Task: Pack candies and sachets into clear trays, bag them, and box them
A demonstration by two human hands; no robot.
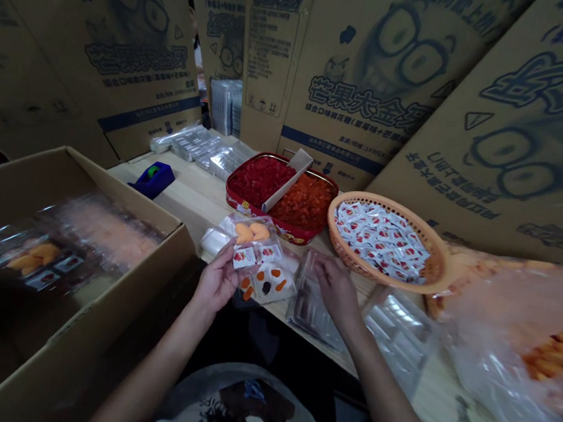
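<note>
While the left hand [216, 279] grips a clear plastic blister tray [251, 240] in a narrow hold, its fingers curled up around the lower edge, that tray sits just above a pale wooden bench [196, 211]. It contains two orange fruit pieces and red-and-white sachets. A second clear pack with small orange and dark pieces [268, 284] lies on the bench just beside the left hand.

The right hand [336, 289] is spread over an empty clear plastic tray [313, 303], fingers resting on it; whether it grips cannot be determined. A further empty clear tray [397, 328] lies to its right.

Beyond the hands stands a red tin tray [246, 208], divided by a cream strip into red and orange diced fruit. Touching its right side is a round orange plastic basket [383, 237] filled with white sachets. A blue tape dispenser [155, 179] and stacked clear trays [193, 146] occupy the far bench. An open brown cardboard box [76, 324] at left contains a filled plastic bag [84, 238]. A large clear bag of orange pieces [512, 346] lies at right. Printed cartons [375, 67] stand behind the bench.
</note>
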